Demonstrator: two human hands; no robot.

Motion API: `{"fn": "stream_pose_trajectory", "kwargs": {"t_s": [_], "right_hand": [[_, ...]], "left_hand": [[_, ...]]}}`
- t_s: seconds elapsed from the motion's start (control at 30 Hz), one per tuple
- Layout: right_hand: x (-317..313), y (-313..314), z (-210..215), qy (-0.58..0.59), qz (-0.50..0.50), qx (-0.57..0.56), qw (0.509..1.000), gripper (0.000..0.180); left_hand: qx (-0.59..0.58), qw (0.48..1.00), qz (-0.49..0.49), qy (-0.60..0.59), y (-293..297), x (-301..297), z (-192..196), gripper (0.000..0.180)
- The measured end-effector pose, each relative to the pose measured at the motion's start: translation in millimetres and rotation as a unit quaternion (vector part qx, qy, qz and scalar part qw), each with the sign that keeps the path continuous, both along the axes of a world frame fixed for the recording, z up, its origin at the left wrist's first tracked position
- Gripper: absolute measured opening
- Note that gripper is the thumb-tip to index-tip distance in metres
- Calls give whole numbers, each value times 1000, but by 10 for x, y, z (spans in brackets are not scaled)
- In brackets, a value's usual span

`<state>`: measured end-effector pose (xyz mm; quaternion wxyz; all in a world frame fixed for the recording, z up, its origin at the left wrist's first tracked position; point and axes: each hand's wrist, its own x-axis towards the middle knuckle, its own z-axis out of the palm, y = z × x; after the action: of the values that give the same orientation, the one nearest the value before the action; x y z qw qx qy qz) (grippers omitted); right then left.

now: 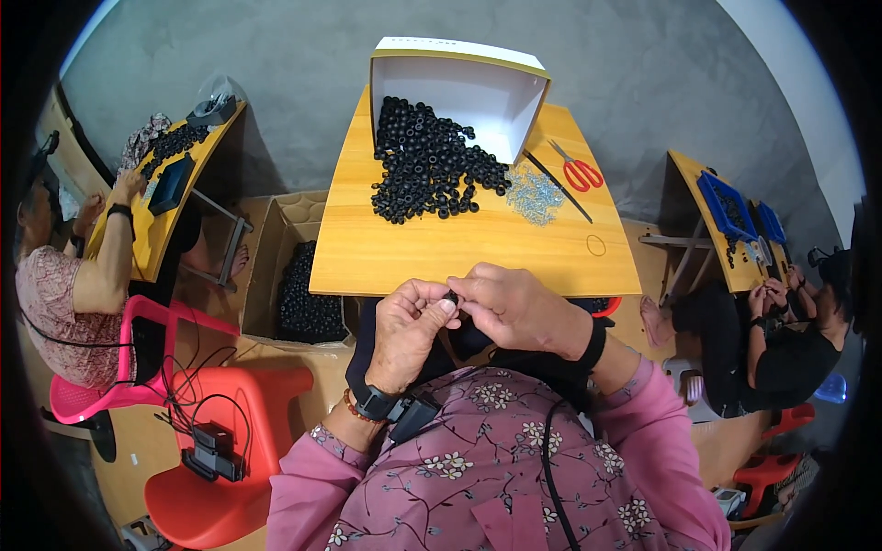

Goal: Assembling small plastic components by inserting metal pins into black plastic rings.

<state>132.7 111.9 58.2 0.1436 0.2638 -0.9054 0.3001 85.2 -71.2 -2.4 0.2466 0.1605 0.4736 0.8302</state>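
Note:
Close to the table's front edge, my left hand pinches a small black round part between thumb and fingers. My right hand meets it there, its fingers pressed together at the part; whatever they grip is too small or hidden to make out. Beyond the hands, a heap of black round parts with holes spills from a white box lying on its side. To the heap's right lies a pile of small silvery metal pieces.
On the wooden table lie red-handled scissors, a thin black rod and a rubber band. A cardboard carton of black parts stands at left, near a red chair. Other people sit at tables on both sides.

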Motion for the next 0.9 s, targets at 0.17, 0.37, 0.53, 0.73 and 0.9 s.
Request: {"fn": "stream_pose_trajectory", "kwargs": {"t_s": [0.17,0.37,0.53,0.73,0.9], "right_hand": [[-44,58,111,-14,16,-19,1000,29],[-62,76,72,-10,20,-42,999,29],[-51,48,94,1,23,-23,999,30],[-28,24,96,10,24,22,999,29],[-14,43,77,4,31,38,999,26]], "left_hand": [[-34,998,20,54,-2,28,58,12],[-64,992,34,101,-17,21,47,11],[-110,979,67,161,-40,17,58,8],[-110,980,51,160,-75,-13,60,6],[-86,989,9,119,-54,0,59,6]]}}
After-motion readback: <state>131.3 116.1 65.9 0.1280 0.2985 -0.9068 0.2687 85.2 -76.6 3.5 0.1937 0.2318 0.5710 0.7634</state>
